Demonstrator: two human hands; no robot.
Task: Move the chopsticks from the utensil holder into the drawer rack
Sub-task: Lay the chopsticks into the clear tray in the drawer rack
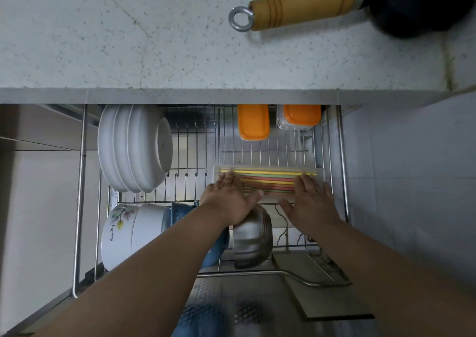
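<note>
Several colourful chopsticks (pixel 268 180) in yellow, red and green lie side by side in a clear shallow tray (pixel 319 172) inside the pulled-out wire drawer rack (pixel 82 182). My left hand (pixel 229 200) rests flat on the left ends of the chopsticks, fingers spread. My right hand (pixel 309 200) lies flat on their right ends, fingers also apart. Neither hand grips anything. No utensil holder is in view.
White plates (pixel 134 148) stand upright at the rack's left. Bowls (pixel 134 231), a blue dish and a steel bowl (pixel 253 238) sit in front. Two orange-lidded containers (pixel 253 125) stand at the back. A wooden-handled pan (pixel 309 7) lies on the speckled countertop (pixel 128 40) above.
</note>
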